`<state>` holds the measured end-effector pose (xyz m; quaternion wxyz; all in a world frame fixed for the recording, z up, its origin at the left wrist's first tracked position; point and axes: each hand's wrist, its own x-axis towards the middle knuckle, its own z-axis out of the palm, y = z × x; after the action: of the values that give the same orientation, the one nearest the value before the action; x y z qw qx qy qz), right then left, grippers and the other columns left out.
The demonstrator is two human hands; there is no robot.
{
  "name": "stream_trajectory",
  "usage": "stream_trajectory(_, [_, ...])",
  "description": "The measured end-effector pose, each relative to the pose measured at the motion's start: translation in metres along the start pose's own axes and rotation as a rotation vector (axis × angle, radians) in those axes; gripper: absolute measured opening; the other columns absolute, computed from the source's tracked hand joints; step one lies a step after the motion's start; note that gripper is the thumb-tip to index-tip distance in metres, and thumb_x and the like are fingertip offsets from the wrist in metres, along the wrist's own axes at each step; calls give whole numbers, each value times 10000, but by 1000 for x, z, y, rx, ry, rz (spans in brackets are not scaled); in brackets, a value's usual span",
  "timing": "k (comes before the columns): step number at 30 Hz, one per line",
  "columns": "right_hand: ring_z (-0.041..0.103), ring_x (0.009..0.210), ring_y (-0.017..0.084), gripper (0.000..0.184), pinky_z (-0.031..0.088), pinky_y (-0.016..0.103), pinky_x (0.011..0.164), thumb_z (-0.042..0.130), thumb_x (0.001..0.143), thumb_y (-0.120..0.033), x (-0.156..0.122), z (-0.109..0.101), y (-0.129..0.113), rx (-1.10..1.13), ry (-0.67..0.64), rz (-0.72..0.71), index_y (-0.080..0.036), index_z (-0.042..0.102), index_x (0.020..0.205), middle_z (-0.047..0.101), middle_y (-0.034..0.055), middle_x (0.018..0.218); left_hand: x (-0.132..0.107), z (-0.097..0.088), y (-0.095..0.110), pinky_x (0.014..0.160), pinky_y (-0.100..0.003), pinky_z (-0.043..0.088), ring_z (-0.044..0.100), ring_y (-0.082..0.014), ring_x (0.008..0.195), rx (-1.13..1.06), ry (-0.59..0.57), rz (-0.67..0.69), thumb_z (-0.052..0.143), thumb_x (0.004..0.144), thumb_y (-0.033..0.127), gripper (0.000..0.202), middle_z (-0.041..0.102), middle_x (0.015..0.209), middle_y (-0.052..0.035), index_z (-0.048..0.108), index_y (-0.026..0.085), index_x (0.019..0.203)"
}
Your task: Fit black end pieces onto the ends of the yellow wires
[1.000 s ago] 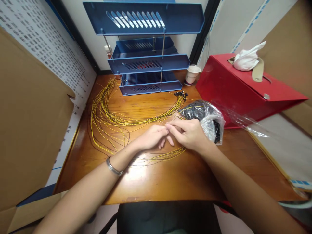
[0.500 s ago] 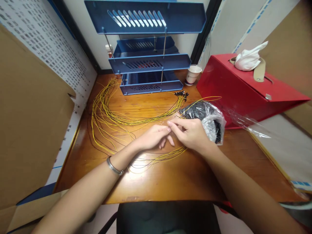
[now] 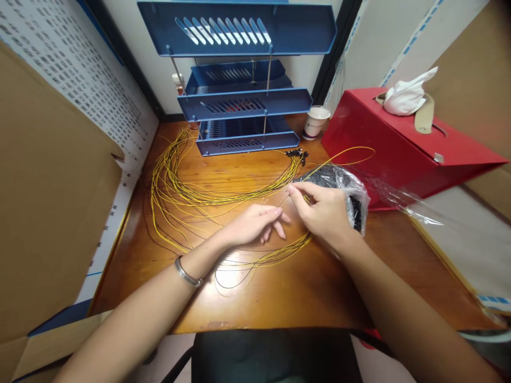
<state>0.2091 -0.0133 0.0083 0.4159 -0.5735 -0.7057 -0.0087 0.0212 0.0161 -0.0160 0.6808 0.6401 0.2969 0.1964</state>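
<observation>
My right hand (image 3: 325, 213) pinches a thin yellow wire (image 3: 347, 154) between thumb and forefinger; the wire loops up and right toward the red box. My left hand (image 3: 255, 223) rests on the wooden desk (image 3: 279, 292) just left of it, fingers loosely curled and pinched at the tips on the same wire, I think. A big bundle of yellow wires (image 3: 179, 191) with black ends curves across the desk to the left. A clear plastic bag of small black parts (image 3: 343, 186) lies right behind my right hand.
A blue three-tier letter tray (image 3: 243, 101) stands at the back. A paper cup (image 3: 315, 122) sits beside a red box (image 3: 399, 143) with a tissue on top. Cardboard panels wall in the left and right sides. A black chair edge is at the bottom.
My right hand has pulled away to the right from my left hand, drawing the yellow wire out; its free loop has swung further right over the red box.
</observation>
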Motion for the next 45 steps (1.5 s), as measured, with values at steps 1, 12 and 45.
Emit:
stream_trajectory(1, [611,492,118,237,419,256,535,599,935,-300,0,0,-1,36,-26,-41,-192,801,875,785,15,749,0,0,0,424,-197,422,501,-80,430,3,-2,7,513,919,669,630,759,768,-121,710,76,1002])
stream_trajectory(12, [698,604,175,267,449,282,584,615,929,-378,0,3,2,-60,12,97,-211,809,852,796,34,779,1,0,-1,423,-195,431,507,-78,433,2,4,1,502,940,636,602,758,774,-118,697,74,1036])
stream_trajectory(45, [529,420,110,416,512,280,546,637,919,-335,4,-2,8,61,50,46,-170,670,1300,800,52,893,0,2,4,444,-180,412,491,-66,436,10,-17,-23,534,949,565,474,683,651,-45,615,119,814])
